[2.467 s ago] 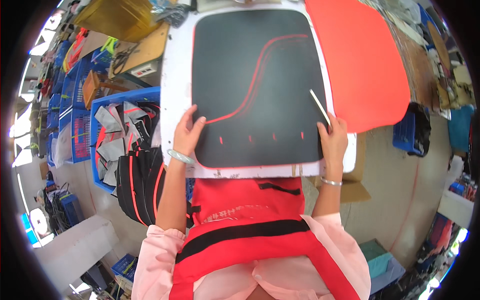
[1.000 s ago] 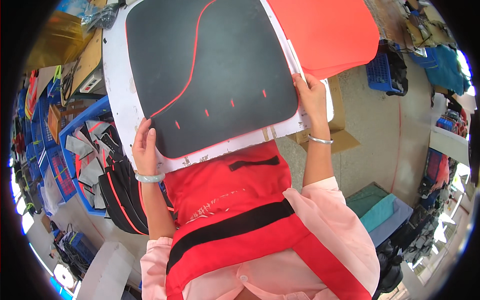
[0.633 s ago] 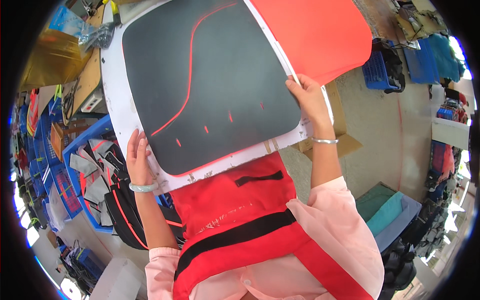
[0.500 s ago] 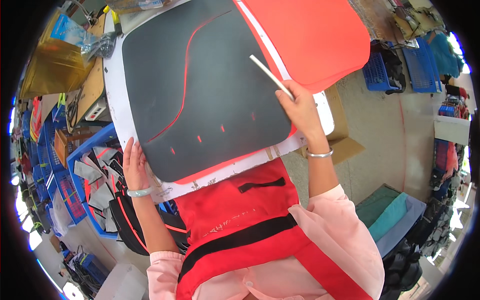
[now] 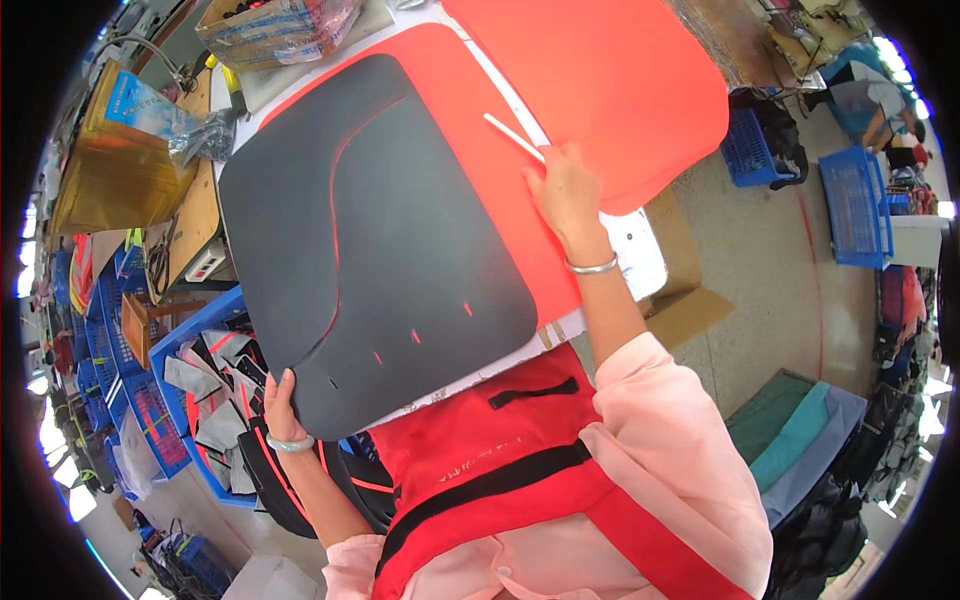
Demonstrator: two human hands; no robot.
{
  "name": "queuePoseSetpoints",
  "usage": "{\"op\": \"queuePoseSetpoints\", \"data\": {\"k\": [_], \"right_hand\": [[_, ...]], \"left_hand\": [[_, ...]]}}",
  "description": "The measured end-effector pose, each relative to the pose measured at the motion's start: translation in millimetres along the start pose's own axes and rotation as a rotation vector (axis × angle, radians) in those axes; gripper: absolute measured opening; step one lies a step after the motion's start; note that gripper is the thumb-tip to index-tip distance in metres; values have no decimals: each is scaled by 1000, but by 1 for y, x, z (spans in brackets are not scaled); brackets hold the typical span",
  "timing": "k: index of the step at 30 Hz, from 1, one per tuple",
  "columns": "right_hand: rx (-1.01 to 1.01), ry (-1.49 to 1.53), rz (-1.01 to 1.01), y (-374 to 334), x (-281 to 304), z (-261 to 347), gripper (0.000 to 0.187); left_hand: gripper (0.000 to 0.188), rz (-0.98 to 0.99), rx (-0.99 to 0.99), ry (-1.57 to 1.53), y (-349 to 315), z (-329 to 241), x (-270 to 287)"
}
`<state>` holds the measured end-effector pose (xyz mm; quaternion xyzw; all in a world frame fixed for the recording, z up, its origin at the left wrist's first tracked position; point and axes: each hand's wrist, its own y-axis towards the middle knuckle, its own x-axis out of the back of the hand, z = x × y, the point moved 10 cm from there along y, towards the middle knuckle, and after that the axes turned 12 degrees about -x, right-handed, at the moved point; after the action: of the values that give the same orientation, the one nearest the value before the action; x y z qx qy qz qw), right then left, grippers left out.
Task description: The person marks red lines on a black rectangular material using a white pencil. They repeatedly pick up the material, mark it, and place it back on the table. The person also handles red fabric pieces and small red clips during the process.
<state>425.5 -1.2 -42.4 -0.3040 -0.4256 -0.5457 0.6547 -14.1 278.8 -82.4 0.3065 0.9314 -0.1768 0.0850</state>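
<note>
A black template sheet [image 5: 430,210] with rounded corners lies tilted over red sheets [image 5: 500,190]. Red shows through its long curved slot and a few short slits. My left hand [image 5: 281,405] pinches its near left corner, thumb on top and the other fingers mostly hidden below. That corner reaches out past the near edge of the white table [image 5: 575,322]. In my right hand [image 5: 568,195] is a slim white stick [image 5: 512,137], possibly a marking pencil, pointing up and left. This hand is over the red sheet, right of the template.
A second stack of red sheets [image 5: 620,100] overhangs the table's right side, above an open cardboard box [image 5: 690,305]. Below left, a blue crate [image 5: 172,385] holds grey and black pieces. A taped carton [image 5: 275,35] stands at the back. Another person [image 5: 868,105] is at far right.
The black template has slid left and toward me, uncovering more red sheet. My left hand has moved nearer and now grips its corner. My right hand has shifted slightly left with the stick.
</note>
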Motion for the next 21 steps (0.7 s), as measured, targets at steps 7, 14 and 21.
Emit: {"op": "queuePoseSetpoints", "data": {"k": [7,14,21], "right_hand": [[69,104,-89,4,9,22,20],[150,129,92,97,18,51,21],[-144,74,50,305,70,-108,35]], "left_hand": [[36,11,93,-207,-5,5,-13],[44,30,0,-54,-2,-2,-41],[47,-5,101,7,-2,28,-59]]}}
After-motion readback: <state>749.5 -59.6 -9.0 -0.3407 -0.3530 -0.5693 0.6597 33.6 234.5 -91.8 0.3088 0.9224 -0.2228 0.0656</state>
